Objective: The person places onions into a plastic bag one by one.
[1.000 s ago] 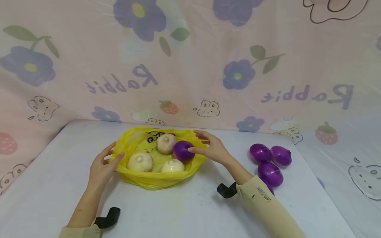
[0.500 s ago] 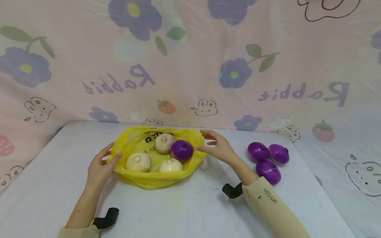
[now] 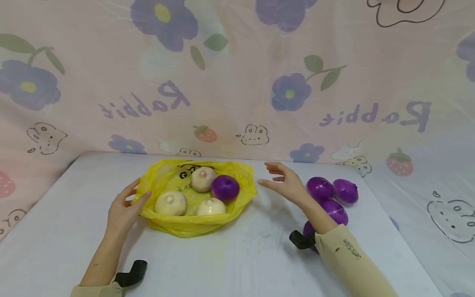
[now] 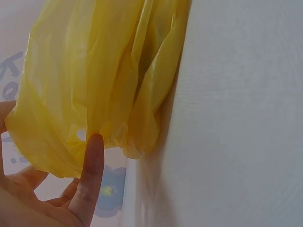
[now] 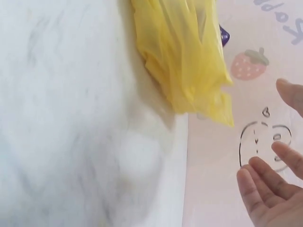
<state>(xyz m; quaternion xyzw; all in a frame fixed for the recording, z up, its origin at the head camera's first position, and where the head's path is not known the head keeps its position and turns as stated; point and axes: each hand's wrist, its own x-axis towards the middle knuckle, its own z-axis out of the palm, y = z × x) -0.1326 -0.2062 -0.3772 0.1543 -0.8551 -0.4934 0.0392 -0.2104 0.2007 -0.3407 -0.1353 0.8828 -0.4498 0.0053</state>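
Head view shows me the yellow bag [image 3: 193,227] lying mouth-up on the white table [image 3: 230,270], three pale bulbs [image 3: 171,203] and one purple bulb [image 3: 225,188] inside it. Loose purple bulbs [image 3: 346,191] sit clustered to the bag's right. On the left wrist view, I see the left hand [image 4: 54,213] pinch the bag's left edge between thumb and fingers. Right wrist view gives me the right hand [image 5: 279,198] near the bag's right edge, apart from it, thumb and fingertips parted.

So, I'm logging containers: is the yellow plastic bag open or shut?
Open. The yellow plastic bag gapes in the head view, showing three cream bulbs and one purple onion inside.
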